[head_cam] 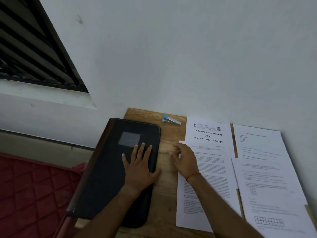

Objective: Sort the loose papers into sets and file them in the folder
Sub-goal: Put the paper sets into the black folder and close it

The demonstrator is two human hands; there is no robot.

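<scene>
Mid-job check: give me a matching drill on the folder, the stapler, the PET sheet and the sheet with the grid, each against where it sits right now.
Things:
1. folder
2. stapler
3. PET sheet
4. grid sheet

Places:
A. at the back of the table, right of the folder
B. nearest, far right
C. under the flat left hand
D. back row, lower part under the text sheet

Pairs: 1-C, 2-A, 3-D, 4-B
</scene>
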